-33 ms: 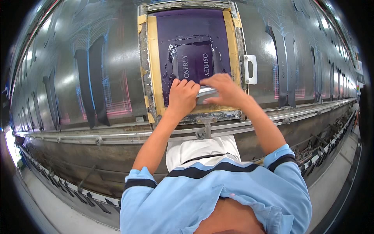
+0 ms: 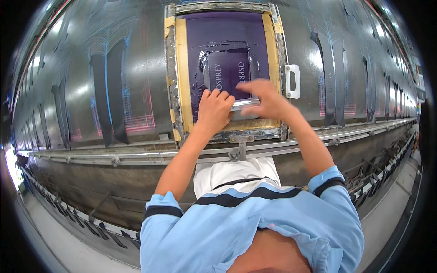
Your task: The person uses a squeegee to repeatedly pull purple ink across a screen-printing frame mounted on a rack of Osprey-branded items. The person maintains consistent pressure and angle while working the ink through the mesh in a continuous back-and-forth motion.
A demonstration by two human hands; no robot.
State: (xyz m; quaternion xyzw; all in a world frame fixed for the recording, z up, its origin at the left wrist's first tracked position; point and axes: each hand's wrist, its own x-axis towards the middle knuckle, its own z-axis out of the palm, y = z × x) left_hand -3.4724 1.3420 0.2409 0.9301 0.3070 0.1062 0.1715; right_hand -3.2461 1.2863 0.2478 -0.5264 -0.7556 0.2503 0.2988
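A printing screen (image 2: 225, 28) with purple mesh lies before me in a worn frame (image 2: 171, 93), with yellow tape (image 2: 182, 59) along its inner sides. Near its close end is a squeegee (image 2: 246, 104) with a shiny metal bar. My left hand (image 2: 215, 109) is closed around the squeegee's left end. At the right end hovers my right hand (image 2: 267, 101), slightly blurred, with thumb and fingers apart. Whether it touches the bar is hard to tell. Wet, dark ink (image 2: 203, 61) outlines a rectangle on the mesh around pale lettering.
A white handle (image 2: 292, 68) stands at the frame's right side. Dark flat strips (image 2: 101, 91) lie on the long grey table (image 2: 152, 59), among blue and pink lines. A metal rail (image 2: 136, 157) runs along the near edge, with a bracket (image 2: 241, 148) below the frame.
My right hand has shifted slightly right along the squeegee, its fingers spreading from the bar. My left hand keeps its hold.
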